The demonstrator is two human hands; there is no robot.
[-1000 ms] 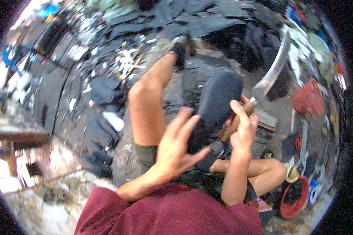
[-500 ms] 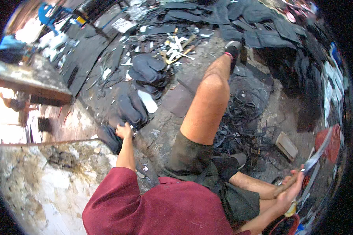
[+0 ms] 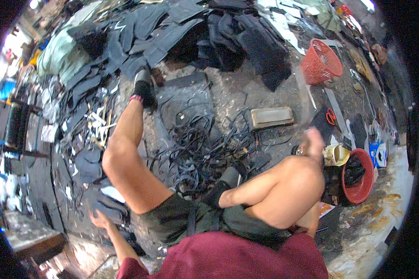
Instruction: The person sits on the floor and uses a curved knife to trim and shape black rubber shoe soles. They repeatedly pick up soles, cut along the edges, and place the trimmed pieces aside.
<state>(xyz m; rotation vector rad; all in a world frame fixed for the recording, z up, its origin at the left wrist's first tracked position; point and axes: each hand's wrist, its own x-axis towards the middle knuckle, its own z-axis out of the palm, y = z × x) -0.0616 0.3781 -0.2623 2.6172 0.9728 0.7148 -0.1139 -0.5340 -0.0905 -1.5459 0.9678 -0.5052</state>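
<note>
My left hand [image 3: 100, 218] is at the lower left, thumb and fingers apart, with nothing seen in it. Beside it on the floor lie dark sole-shaped pieces [image 3: 108, 204], with a white one [image 3: 112, 193] among them. Past my raised right knee is my right hand [image 3: 314, 143], smeared by motion and closed round the knife's handle. The blade is only a faint pale streak above the hand, so its exact position cannot be told.
A whetstone-like pale block [image 3: 272, 117] and a heap of black strips [image 3: 191, 149] lie ahead. Red baskets [image 3: 322, 63] and a red tub [image 3: 370, 176] stand on the right, near orange-handled scissors [image 3: 330, 117]. Black sheets [image 3: 172, 37] cover the far floor.
The view has swung to the right. My left hand has come off the dark sole pieces and its fingers have spread. My right hand has moved forward past the knee.
</note>
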